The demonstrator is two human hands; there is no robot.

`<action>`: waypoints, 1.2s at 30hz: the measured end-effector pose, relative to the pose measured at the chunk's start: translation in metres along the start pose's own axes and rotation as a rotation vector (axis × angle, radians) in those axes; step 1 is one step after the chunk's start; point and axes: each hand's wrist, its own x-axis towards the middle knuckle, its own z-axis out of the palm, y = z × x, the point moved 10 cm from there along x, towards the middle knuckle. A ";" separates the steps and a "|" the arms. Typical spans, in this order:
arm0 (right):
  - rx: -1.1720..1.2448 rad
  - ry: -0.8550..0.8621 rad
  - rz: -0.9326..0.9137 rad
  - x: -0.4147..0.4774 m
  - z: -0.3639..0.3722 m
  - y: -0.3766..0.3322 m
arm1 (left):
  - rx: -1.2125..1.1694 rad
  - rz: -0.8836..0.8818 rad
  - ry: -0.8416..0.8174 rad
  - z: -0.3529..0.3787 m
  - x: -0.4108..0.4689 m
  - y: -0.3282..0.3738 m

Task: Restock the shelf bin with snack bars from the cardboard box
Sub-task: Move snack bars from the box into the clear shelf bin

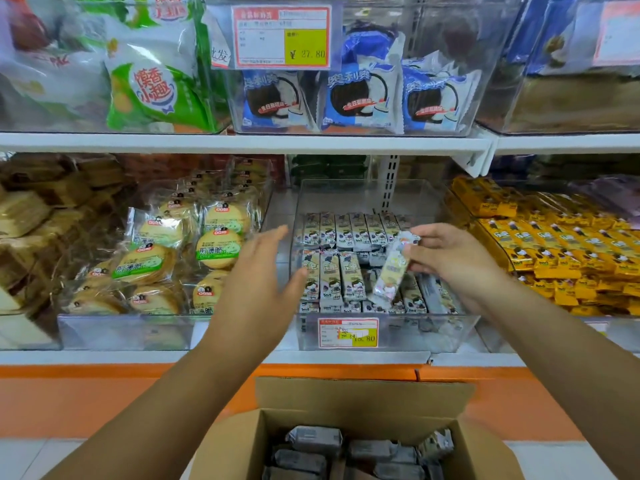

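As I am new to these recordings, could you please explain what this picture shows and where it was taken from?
There is no machine: a person works with bare hands, and the one picture comes from a camera worn on the head, looking forward and down at shop shelves. The right hand pinches one snack bar over the clear shelf bin, which holds rows of similar bars. The left hand is open, empty, stretched towards the bin. Below, an open cardboard box holds more wrapped bars. Round biscuits lie to the left, yellow packs to the right.
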 end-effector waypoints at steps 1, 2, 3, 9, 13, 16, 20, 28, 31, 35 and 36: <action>-0.048 -0.028 0.018 0.005 0.005 0.005 | 0.006 -0.052 -0.063 0.010 -0.001 -0.010; -0.077 -0.050 0.031 0.008 0.011 0.007 | 0.005 -0.087 -0.112 0.020 -0.003 -0.018; -0.091 -0.064 0.040 0.012 0.016 0.010 | 0.004 -0.107 -0.148 0.027 -0.005 -0.024; -0.163 -0.057 0.047 0.024 0.043 0.011 | -0.042 -0.089 -0.221 0.043 -0.011 -0.030; -0.349 -0.247 0.106 0.015 0.053 0.011 | -0.141 -0.051 -0.228 0.042 -0.011 -0.033; -0.417 -0.371 0.104 0.003 0.056 0.017 | -0.117 -0.040 -0.245 0.045 -0.012 -0.039; -0.469 -0.352 0.000 -0.004 0.060 0.016 | -0.128 -0.025 -0.252 0.048 -0.012 -0.044; -0.515 0.023 -0.558 -0.072 0.036 -0.042 | -0.143 -0.107 -0.308 0.060 -0.068 -0.067; -0.611 -0.132 -0.596 -0.118 0.055 0.001 | 0.006 -0.067 -0.497 0.101 -0.118 -0.092; -0.913 -0.592 -0.134 -0.155 0.080 0.174 | 0.060 -0.120 -0.757 0.174 -0.188 -0.135; -0.942 -0.681 0.000 -0.168 0.080 0.218 | 0.043 -0.145 -0.799 0.191 -0.204 -0.143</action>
